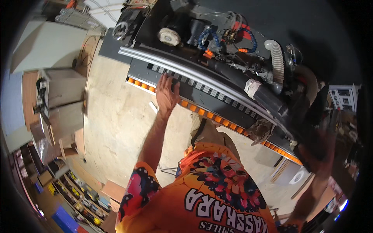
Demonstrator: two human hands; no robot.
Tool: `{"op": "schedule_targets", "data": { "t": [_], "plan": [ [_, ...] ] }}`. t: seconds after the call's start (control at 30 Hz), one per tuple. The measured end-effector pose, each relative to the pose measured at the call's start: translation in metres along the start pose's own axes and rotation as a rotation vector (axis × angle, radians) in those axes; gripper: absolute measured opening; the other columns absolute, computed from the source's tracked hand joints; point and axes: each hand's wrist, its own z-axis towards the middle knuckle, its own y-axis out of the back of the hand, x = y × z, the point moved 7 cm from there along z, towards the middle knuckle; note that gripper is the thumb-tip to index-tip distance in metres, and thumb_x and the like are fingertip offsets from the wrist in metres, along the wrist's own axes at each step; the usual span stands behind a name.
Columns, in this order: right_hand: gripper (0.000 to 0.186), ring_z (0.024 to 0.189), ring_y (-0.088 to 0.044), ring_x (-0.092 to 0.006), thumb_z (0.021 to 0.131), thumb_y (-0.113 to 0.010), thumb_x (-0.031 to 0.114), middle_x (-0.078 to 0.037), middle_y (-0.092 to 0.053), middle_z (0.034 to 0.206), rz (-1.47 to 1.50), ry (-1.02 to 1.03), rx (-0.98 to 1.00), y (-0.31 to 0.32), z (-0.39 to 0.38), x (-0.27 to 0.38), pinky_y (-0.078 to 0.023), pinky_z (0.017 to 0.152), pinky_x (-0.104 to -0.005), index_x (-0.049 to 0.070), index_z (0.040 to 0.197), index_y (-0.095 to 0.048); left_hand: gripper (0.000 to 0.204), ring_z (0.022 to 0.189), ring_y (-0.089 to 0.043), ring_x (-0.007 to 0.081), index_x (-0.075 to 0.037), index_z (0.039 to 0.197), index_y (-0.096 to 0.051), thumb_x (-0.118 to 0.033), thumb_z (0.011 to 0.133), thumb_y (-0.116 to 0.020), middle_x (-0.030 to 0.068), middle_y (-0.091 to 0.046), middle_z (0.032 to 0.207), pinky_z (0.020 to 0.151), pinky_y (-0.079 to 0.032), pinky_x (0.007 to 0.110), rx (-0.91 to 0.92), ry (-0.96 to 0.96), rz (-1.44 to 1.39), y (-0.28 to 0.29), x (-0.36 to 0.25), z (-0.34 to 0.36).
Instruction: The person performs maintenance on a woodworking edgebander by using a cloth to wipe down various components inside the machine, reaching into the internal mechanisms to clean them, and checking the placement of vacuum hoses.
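Observation:
My left hand rests on the dark grey ledge of a machine, fingers lying on it beside a row of small grey pads. Orange rollers line the ledge's lower edge. A silver rail runs above the pads, parallel to them. At the machine's right end my right hand is smeared by motion and in shadow among dark parts; its fingers and anything in them cannot be made out. A crumpled brownish cloth lies on the ledge left of it, near a black tube.
The machine carries a white wheel, blue segmented hoses and a pale corrugated hose. A control panel is at the right. Grey cabinets stand on the left, with tool-filled shelves below them and a plywood floor between.

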Motion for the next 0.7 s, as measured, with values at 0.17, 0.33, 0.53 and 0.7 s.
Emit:
{"op": "schedule_targets", "data": {
  "t": [0.17,0.33,0.53,0.7],
  "plan": [
    [0.070,0.107,-0.063,-0.0204,0.071,-0.093,0.004,-0.011,-0.061,0.119,-0.331,0.321,0.210,-0.018,0.076,0.040,-0.052,0.092,-0.0370,0.004,0.130,-0.057,0.082,0.139,-0.042,0.0568,0.010,0.148,-0.043,-0.037,0.089,-0.075,0.0382,-0.045,0.149,0.116,-0.031,0.065,0.077,0.094,0.183,-0.030,-0.012,0.015],
    [0.068,0.106,-0.064,-0.0200,0.070,-0.094,0.006,-0.010,-0.061,0.118,-0.321,0.328,0.305,-0.051,0.129,0.057,-0.053,0.089,-0.0372,0.006,0.128,-0.058,0.086,0.143,-0.036,0.0547,0.005,0.147,-0.047,-0.045,0.083,-0.076,0.0337,-0.045,0.150,0.122,-0.021,0.067,0.210,0.121,0.296,-0.055,-0.010,0.010],
    [0.077,0.116,-0.062,-0.0199,0.065,-0.096,0.002,-0.006,-0.064,0.123,-0.324,0.080,0.394,-0.048,0.186,0.042,-0.050,0.101,-0.0368,0.007,0.132,-0.058,0.080,0.140,-0.040,0.0525,0.002,0.145,-0.050,-0.049,0.088,-0.071,0.0317,-0.048,0.144,0.122,-0.017,0.068,0.244,0.079,0.238,-0.068,-0.006,0.002],
    [0.075,0.119,-0.063,-0.0232,0.067,-0.094,0.001,-0.012,-0.062,0.131,-0.194,0.178,0.462,-0.063,0.219,0.061,-0.053,0.098,-0.0384,0.008,0.132,-0.057,0.090,0.147,-0.031,0.0530,0.003,0.151,-0.042,-0.062,0.092,-0.059,0.0323,-0.040,0.153,0.123,-0.012,0.069,0.216,0.103,0.175,-0.073,0.003,-0.007]
  ]
}}
